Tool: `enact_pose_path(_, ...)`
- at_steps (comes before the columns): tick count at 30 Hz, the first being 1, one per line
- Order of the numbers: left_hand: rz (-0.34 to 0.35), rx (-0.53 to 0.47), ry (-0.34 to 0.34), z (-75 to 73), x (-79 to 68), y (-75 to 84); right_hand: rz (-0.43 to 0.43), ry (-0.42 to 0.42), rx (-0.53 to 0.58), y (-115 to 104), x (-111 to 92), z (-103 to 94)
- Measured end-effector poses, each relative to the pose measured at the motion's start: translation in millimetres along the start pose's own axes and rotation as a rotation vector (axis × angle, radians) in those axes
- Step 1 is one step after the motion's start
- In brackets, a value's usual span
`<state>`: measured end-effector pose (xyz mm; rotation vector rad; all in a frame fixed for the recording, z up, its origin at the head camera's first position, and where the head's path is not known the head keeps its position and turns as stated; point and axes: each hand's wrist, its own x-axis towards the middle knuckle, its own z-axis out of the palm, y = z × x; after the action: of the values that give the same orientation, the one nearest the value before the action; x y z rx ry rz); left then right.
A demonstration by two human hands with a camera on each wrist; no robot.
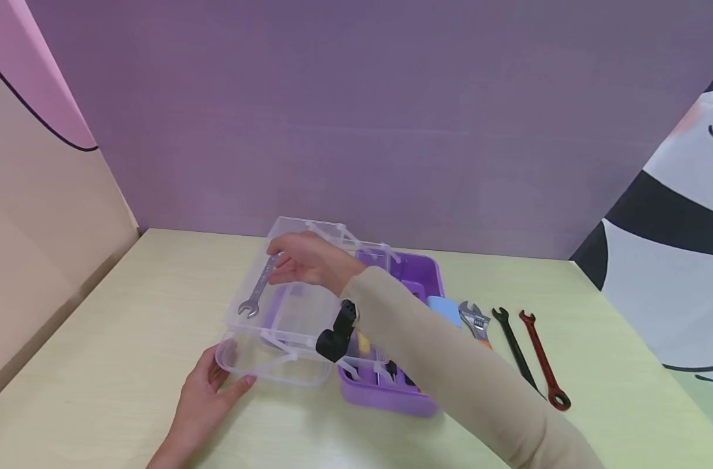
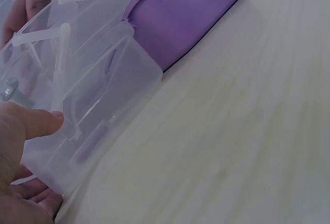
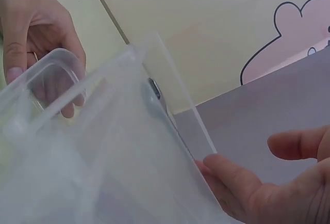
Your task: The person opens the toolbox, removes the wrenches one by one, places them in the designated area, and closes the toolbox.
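A silver wrench (image 1: 259, 286) lies slanted in the upper clear tray of a folding toolbox, its open jaw toward the near side. My right hand (image 1: 309, 260) is at its far end. In the right wrist view, the fingers (image 3: 232, 177) touch that end and the thumb stands apart from them. My left hand (image 1: 206, 397) holds the near left corner of the lower clear tray (image 1: 298, 372), fingers around the end and thumb along the front. White hinge arms join the trays to the purple toolbox base (image 1: 386, 397), whose contents my right forearm partly hides.
Right of the toolbox lie an adjustable wrench (image 1: 475, 318) with an orange handle part, a black wrench (image 1: 515, 345) and a red wrench (image 1: 544, 358). A light blue object (image 1: 444, 309) sits in the base. A purple panel (image 1: 356, 130) rises behind the table.
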<state>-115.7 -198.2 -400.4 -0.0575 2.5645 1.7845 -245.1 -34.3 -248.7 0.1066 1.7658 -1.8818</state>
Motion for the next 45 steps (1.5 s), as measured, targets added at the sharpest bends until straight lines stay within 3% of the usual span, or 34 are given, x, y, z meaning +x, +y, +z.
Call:
enact_pose_path(8,0.011,-0.003,0.007,-1.1,-0.9,-1.3,0.035,-0.018,-0.102,-3,1,4.9)
enact_pose_path(25,0.036,0.005,0.015,-5.9,-4.0,-1.6,0.007,0.025,-0.148,-2,-3,19.2)
enact_pose_path(45,0.035,0.007,0.026,-0.6,-5.5,-0.6,0.008,0.022,-0.313,-2,-3,21.9)
